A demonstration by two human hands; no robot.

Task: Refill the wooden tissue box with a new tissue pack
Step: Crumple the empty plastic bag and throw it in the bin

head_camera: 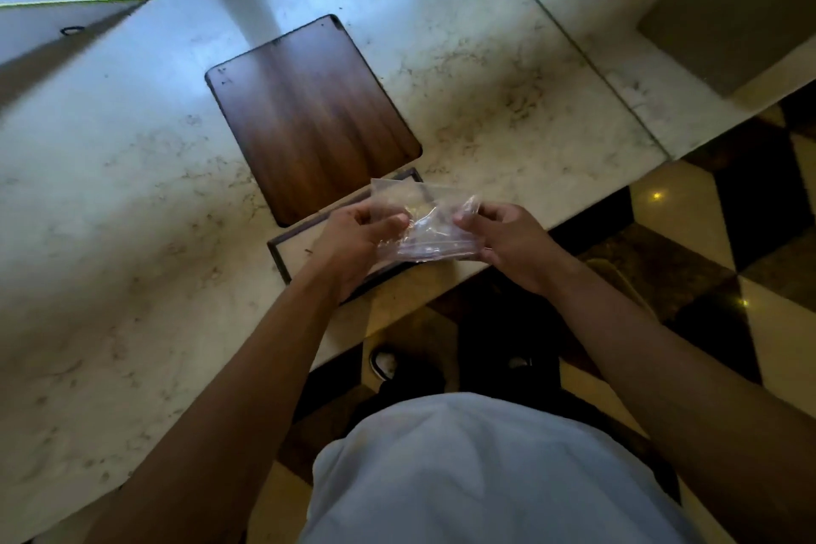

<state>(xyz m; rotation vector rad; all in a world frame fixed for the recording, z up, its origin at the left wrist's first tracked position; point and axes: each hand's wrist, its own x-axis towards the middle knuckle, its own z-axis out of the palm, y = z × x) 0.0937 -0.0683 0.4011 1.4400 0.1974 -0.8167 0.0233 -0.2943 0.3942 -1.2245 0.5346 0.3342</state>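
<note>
A dark wooden panel (311, 115) with rounded corners lies flat on the marble counter. Right in front of it sits a thin dark rectangular frame (282, 254), open in the middle, partly hidden behind my hands. I hold a crumpled clear plastic wrapper (426, 225) above that frame, near the counter's front edge. My left hand (353, 241) pinches its left side and my right hand (508, 241) pinches its right side. The wrapper looks see-through and flat; I see no tissues inside it.
The marble counter (132, 212) stretches left and back. A white card or sheet (53, 24) with a small dark ring on it lies at the far left. A glass edge (574, 44) crosses the counter at the right. Below is a checkered floor (689, 234) with my shoes.
</note>
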